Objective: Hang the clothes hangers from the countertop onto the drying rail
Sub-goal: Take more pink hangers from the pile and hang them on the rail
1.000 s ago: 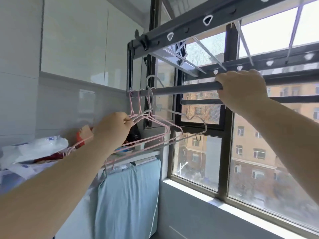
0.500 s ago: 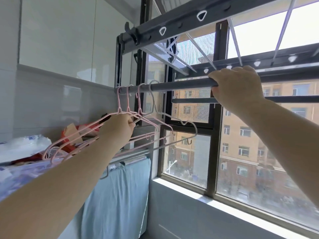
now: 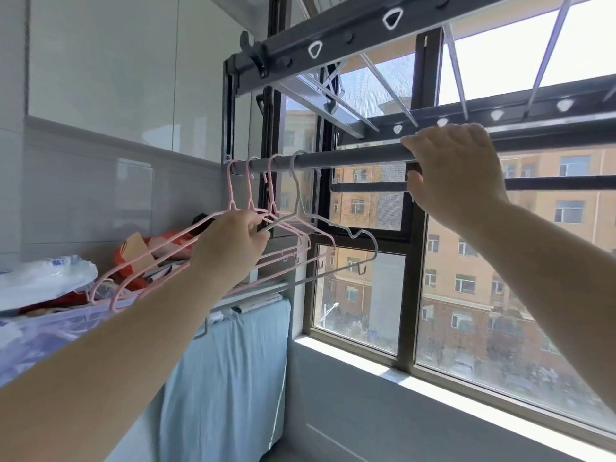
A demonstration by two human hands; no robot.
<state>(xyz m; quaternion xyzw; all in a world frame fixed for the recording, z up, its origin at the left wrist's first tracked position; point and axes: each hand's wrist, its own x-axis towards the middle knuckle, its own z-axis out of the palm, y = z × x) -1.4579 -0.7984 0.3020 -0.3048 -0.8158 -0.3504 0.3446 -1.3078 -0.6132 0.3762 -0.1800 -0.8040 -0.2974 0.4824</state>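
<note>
Four hangers are up: three pink hangers (image 3: 156,255) and one grey hanger (image 3: 361,236) have their hooks over the left end of the drying rail (image 3: 350,159), crowded close together just beside the rack's upright (image 3: 228,111). They do not hang plumb. The left hand (image 3: 233,243) has its fingers (image 3: 258,228) curled round the bunched wire just below the necks. It draws the bodies toward the person and to the left, so the pink shoulders splay out over the cluttered counter (image 3: 263,296) while the grey one tips toward the window (image 3: 363,305). That grip looks meant to steady all the hooks at once so none slips off before it seats. I cannot tell whether the leftmost hook, at the very end of the rail, sits fully over it. The right hand (image 3: 456,168) clasps the same rail well to the right of the hooks, fingers over the top and thumb under, most likely to stop the bar swinging or rolling as the weight comes on. On the counter beneath the hangers lie a white plastic bag (image 3: 43,278) and orange packaging (image 3: 133,251). No further hangers show there, though the heap could hide some. A pale blue cloth (image 3: 226,378) drapes down the counter's front. What seems left is to let go and let the hangers settle.
</note>
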